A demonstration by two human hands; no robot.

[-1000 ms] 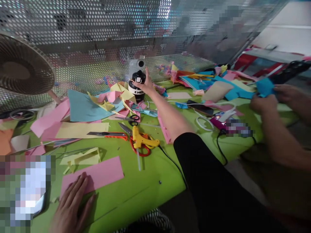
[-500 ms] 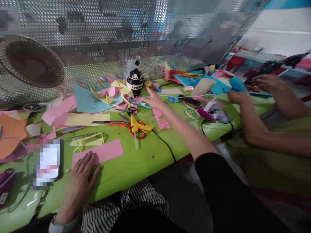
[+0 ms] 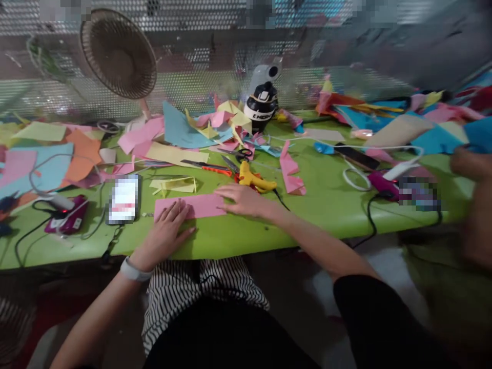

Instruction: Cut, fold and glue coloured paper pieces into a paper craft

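A pink strip of paper point(image 3: 203, 205) lies flat on the green table near its front edge. My left hand point(image 3: 169, 225) rests open on the strip's left end, fingers spread. At the right end, my right hand point(image 3: 242, 200) lies with its fingers stretched over the paper. Just behind it are a yellow hot glue gun point(image 3: 254, 178), scissors point(image 3: 243, 154) and an orange utility knife point(image 3: 215, 168). A folded yellow paper frame point(image 3: 175, 184) sits behind the strip. To the right stands a folded pink paper piece point(image 3: 291, 171).
A phone point(image 3: 123, 199) and a purple power strip point(image 3: 68, 215) lie to the left; another purple power strip point(image 3: 380, 184) is at right. A fan point(image 3: 118, 54), black bottle point(image 3: 262, 105) and paper scraps line the back. Another person's hand point(image 3: 471, 164) shows at far right.
My right hand has come back from beside the bottle to the pink strip's right end. My left hand stays on the strip. The view has swung left.
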